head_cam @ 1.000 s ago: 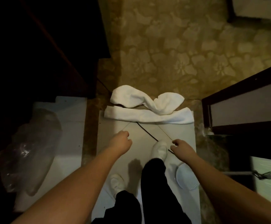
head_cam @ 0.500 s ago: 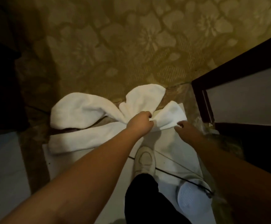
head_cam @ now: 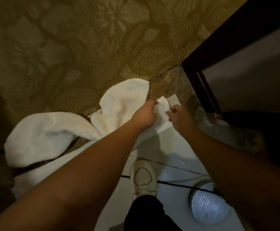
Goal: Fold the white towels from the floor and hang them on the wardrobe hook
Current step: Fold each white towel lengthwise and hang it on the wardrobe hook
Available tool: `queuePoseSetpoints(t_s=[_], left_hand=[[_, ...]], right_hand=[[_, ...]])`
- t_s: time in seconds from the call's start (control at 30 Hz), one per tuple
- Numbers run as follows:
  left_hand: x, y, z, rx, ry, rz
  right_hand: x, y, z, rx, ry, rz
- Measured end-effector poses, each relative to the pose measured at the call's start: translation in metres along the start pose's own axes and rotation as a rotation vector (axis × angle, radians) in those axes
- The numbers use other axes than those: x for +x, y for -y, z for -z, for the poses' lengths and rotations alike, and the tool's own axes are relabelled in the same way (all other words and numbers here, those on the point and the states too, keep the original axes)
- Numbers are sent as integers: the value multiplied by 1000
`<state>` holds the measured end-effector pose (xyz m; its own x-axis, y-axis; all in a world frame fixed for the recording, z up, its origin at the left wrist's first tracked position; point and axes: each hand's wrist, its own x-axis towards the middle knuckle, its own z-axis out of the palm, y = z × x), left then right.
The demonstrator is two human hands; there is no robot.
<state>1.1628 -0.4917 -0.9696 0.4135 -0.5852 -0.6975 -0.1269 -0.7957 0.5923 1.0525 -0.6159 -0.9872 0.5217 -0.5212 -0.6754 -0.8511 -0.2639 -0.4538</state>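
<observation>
Head view: towel (head_cam: 122, 100) under left hand (head_cam: 144, 116).

Most of the upper view is a patterned carpet (head_cam: 72, 47) in dull gold and olive, with large floral shapes and fine ribbed lines, dimly lit. Toward the bottom the floor changes to glossy white tile (head_cam: 174, 150), its dark grout lines running across, with a mottled brown stone strip (head_cam: 167, 84) between the two surfaces. At the right stands a dark wooden frame (head_cam: 202, 90) around a pale panel (head_cam: 256, 77). A round white ribbed disc (head_cam: 209, 205) lies on the tile at the lower right, giving off a bluish-white sheen.
</observation>
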Motion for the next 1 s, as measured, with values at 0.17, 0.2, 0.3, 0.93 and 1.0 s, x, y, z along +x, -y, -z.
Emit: queuePoseSetpoints(t_s=[0.17,0.2,0.3,0.93,1.0], left_hand=[[-31,-25,25,187,-11,-233],[-39,-30,32,242,-16,-251],[-67,-37,56,349,-81,-264],[-475,-127,185,436,-698,-522],[-528,-145,198,439,-706,-486]], right_hand=[[-61,23,17,37,-11,223],[-73,29,23,49,-18,259],[-111,44,41,90,-70,355],[-441,229,160,-55,-209,718],[-491,251,179,-57,-215,725]])
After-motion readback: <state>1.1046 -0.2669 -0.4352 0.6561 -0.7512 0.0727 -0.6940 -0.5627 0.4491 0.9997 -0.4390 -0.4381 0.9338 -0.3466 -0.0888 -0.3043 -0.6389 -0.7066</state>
